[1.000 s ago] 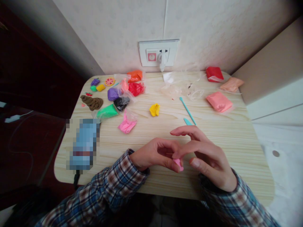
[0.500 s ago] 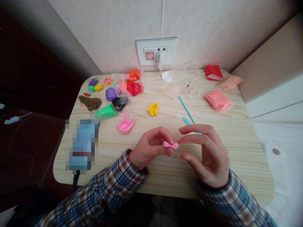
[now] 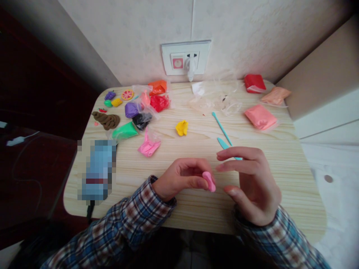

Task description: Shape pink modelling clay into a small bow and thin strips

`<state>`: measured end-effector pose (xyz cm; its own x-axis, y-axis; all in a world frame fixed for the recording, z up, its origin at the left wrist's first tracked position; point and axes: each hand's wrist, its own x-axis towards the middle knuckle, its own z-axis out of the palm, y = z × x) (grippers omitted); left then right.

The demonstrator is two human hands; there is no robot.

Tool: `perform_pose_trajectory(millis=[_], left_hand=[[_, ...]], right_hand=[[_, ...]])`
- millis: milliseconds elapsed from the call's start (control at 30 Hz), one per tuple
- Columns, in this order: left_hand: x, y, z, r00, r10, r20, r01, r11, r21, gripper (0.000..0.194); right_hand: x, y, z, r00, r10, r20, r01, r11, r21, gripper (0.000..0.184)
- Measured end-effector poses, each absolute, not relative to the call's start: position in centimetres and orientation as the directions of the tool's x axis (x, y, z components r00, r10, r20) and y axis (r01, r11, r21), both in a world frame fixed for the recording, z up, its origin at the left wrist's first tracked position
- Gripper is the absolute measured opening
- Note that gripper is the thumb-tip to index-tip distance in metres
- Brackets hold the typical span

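Observation:
A small piece of pink modelling clay (image 3: 209,182), narrowed at its middle, is pinched between the thumb and fingers of my left hand (image 3: 186,177). It is held above the front half of the table. Just to the right, my right hand (image 3: 252,183) hovers with thumb and fingers apart and nothing between them. Beyond that hand lie two turquoise modelling tools: a thin stick (image 3: 221,128) and a flat blade (image 3: 223,143), whose lower end is partly covered by my fingers. A yellow lump of clay (image 3: 182,128) sits farther back on the table.
Bags of pink (image 3: 149,146), green (image 3: 125,130) and black clay (image 3: 141,120) lie left of centre. A coiled brown clay piece (image 3: 107,120) and a blurred-out device (image 3: 98,170) are at the left. More clay bags (image 3: 260,116) lie back right. A wall socket (image 3: 186,58) holds a plug.
The pink clay has turned from roughly level to tilted and moved slightly right and down with my left hand. My right hand has shifted slightly right, still open.

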<state>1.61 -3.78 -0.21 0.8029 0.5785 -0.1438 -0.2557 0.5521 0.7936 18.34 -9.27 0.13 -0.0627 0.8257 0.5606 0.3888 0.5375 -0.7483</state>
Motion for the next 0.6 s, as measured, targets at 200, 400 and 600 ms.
perform_pose_trajectory(millis=[200,400,600], left_hand=[[1.71,-3.72,0.06,0.825,0.532,-0.192,-0.157,0.541,0.826,0.039],[1.87,-3.92,0.09,0.799,0.560,-0.220,-0.177,0.568,0.803,0.030],[1.86,-4.09,-0.16,0.714,0.681,-0.164,-0.365,0.561,0.743,0.013]], right_hand=[[18.41,-9.19,0.73,-0.221,0.895,0.386,0.349,0.443,-0.826,0.032],[18.56,-9.14,0.79,-0.218,0.909,0.355,0.316,0.410,-0.856,0.025],[17.91,-8.96,0.19,-0.153,0.897,0.415,0.309,0.443,-0.842,0.037]])
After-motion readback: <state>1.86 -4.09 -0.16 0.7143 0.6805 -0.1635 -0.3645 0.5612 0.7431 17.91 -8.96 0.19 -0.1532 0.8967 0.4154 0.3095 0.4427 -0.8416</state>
